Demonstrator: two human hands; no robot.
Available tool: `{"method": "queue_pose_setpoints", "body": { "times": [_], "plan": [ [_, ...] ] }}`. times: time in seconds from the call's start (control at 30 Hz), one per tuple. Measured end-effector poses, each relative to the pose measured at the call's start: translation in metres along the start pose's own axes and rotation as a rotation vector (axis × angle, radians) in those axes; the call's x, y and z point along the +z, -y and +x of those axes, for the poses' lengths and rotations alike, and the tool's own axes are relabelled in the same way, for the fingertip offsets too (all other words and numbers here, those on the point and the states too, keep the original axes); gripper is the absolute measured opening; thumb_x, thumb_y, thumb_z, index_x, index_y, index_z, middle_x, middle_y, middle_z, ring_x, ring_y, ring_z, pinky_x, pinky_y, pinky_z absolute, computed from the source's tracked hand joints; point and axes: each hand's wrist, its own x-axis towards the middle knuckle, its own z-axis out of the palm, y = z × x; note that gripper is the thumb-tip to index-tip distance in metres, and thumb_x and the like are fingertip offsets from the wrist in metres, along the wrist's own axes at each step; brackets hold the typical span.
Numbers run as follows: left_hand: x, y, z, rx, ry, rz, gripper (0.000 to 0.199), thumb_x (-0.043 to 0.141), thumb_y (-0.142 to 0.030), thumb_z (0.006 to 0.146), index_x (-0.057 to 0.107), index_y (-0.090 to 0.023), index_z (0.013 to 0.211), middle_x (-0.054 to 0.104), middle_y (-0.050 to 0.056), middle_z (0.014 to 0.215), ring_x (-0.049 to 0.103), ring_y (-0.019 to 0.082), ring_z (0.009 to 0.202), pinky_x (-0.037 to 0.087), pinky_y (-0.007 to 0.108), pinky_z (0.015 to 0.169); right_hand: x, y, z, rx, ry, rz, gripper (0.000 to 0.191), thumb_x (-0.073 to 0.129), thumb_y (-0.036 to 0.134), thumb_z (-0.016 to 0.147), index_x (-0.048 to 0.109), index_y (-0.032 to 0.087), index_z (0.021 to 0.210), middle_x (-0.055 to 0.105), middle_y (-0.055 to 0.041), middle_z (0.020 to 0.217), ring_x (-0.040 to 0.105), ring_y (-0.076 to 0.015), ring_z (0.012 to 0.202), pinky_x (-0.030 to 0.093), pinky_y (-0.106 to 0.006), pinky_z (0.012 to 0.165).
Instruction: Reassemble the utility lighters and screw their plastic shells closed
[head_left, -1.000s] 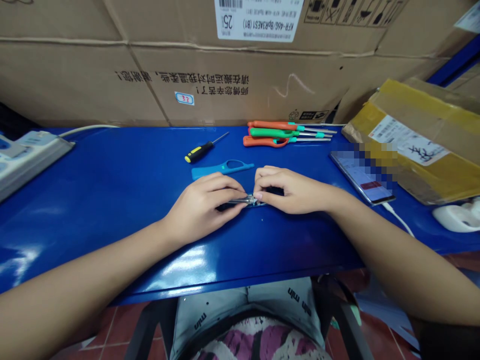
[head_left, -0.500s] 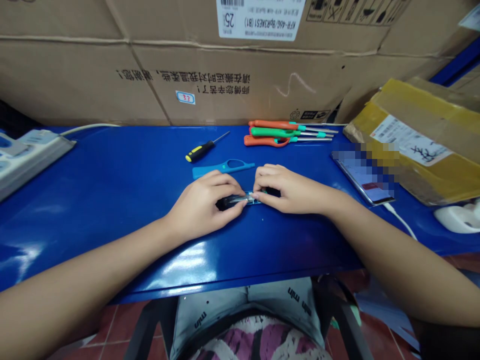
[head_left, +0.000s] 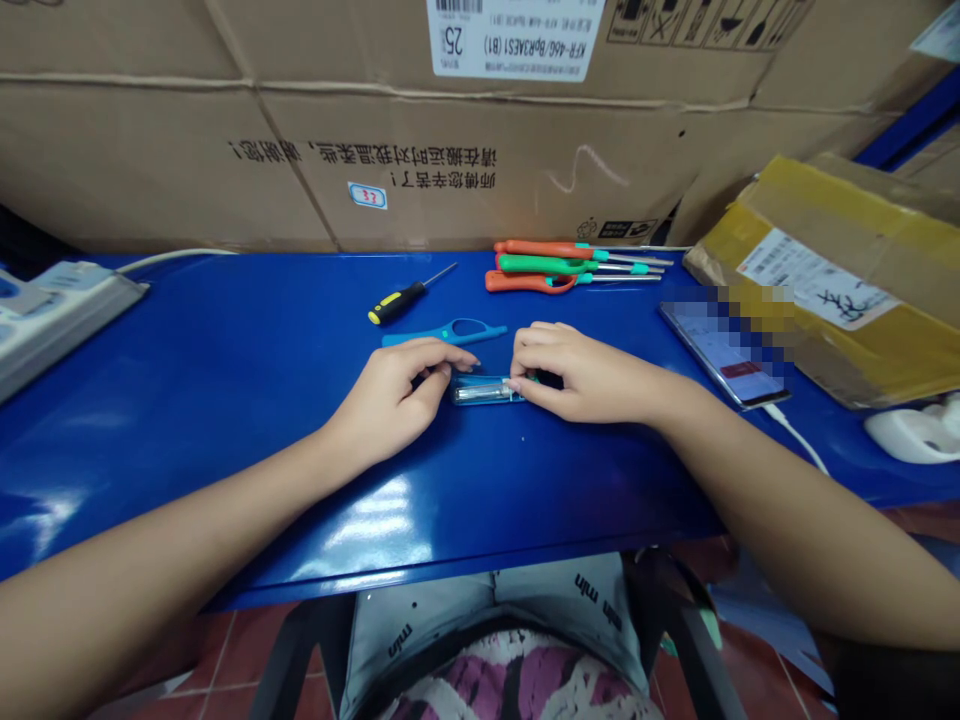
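Note:
On the blue table lies an opened lighter half [head_left: 487,390], a blue shell with a clear tube-like tank and small metal parts showing. My right hand [head_left: 570,372] pinches its right end between thumb and fingertips, which cover that end. Just off the tank's left end is my left hand [head_left: 397,395], fingers stretched out and thumb apart, holding nothing I can see. Behind my hands lies a separate blue lighter shell half [head_left: 442,334] with a trigger-guard loop. A black and yellow screwdriver [head_left: 397,302] rests beyond it.
Several orange and green long-nosed lighters [head_left: 547,264] lie at the back against a large cardboard box [head_left: 300,180]. On the right are a phone [head_left: 720,350] on a cable, a taped parcel [head_left: 847,280] and a white earbud case [head_left: 907,435]. A power strip [head_left: 67,310] sits far left.
My left hand has let go of the lighter half and drawn back to the left, uncovering the clear tank. My right hand keeps its pinch at the right end.

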Motion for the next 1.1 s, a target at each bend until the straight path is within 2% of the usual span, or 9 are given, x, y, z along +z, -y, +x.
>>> {"method": "queue_pose_setpoints", "body": {
  "times": [0.1, 0.2, 0.33, 0.5, 0.73, 1.1],
  "plan": [
    [0.0010, 0.0004, 0.0004, -0.050, 0.001, -0.004, 0.028, 0.051, -0.023, 0.094, 0.076, -0.018, 0.105, 0.079, 0.006, 0.107, 0.073, 0.022, 0.097, 0.057, 0.035, 0.084, -0.0015, -0.0005, -0.0002, 0.001, -0.011, -0.003, 0.020, 0.050, 0.027, 0.099, 0.059, 0.020, 0.082, 0.060, -0.0050, 0.087, 0.052, -0.0209, 0.088, 0.040, -0.037, 0.086],
    [0.0026, 0.0006, -0.0006, -0.044, 0.014, 0.062, 0.025, 0.059, -0.029, 0.091, 0.076, -0.020, 0.107, 0.078, 0.006, 0.108, 0.071, 0.023, 0.094, 0.056, 0.035, 0.079, -0.0024, -0.0004, -0.0003, -0.002, -0.017, -0.006, 0.019, 0.050, 0.027, 0.099, 0.059, 0.020, 0.083, 0.060, -0.0054, 0.087, 0.052, -0.0213, 0.088, 0.040, -0.037, 0.085],
    [0.0032, 0.0020, -0.0015, 0.022, 0.048, 0.116, 0.026, 0.061, -0.028, 0.089, 0.076, -0.020, 0.109, 0.078, 0.005, 0.106, 0.069, 0.022, 0.089, 0.055, 0.037, 0.083, -0.0018, 0.0001, -0.0002, 0.000, 0.000, -0.004, 0.019, 0.050, 0.027, 0.099, 0.059, 0.020, 0.084, 0.060, -0.0055, 0.088, 0.052, -0.0214, 0.089, 0.040, -0.037, 0.085],
    [0.0030, 0.0021, -0.0010, 0.042, 0.063, 0.116, 0.026, 0.059, -0.024, 0.089, 0.076, -0.019, 0.108, 0.078, 0.005, 0.107, 0.068, 0.022, 0.092, 0.054, 0.037, 0.085, 0.0008, -0.0003, 0.0003, -0.008, 0.009, 0.012, 0.018, 0.050, 0.027, 0.099, 0.059, 0.020, 0.085, 0.060, -0.0056, 0.088, 0.052, -0.0216, 0.090, 0.041, -0.037, 0.085],
    [0.0064, 0.0024, 0.0001, 0.091, 0.078, 0.124, 0.026, 0.061, -0.034, 0.094, 0.075, -0.019, 0.110, 0.075, 0.007, 0.106, 0.067, 0.023, 0.098, 0.052, 0.040, 0.092, 0.0025, -0.0020, 0.0004, -0.018, 0.018, 0.040, 0.011, 0.053, 0.024, 0.098, 0.061, 0.020, 0.091, 0.063, -0.0061, 0.095, 0.055, -0.0220, 0.095, 0.042, -0.037, 0.088],
    [0.0014, -0.0034, 0.0003, 0.077, 0.176, 0.113, 0.023, 0.060, -0.031, 0.093, 0.075, -0.020, 0.107, 0.072, 0.007, 0.103, 0.066, 0.024, 0.098, 0.050, 0.043, 0.095, 0.0038, -0.0025, 0.0010, 0.030, -0.034, 0.069, 0.009, 0.054, 0.029, 0.099, 0.058, 0.021, 0.099, 0.061, -0.0056, 0.099, 0.055, -0.0208, 0.093, 0.042, -0.034, 0.085]
  ]
}}
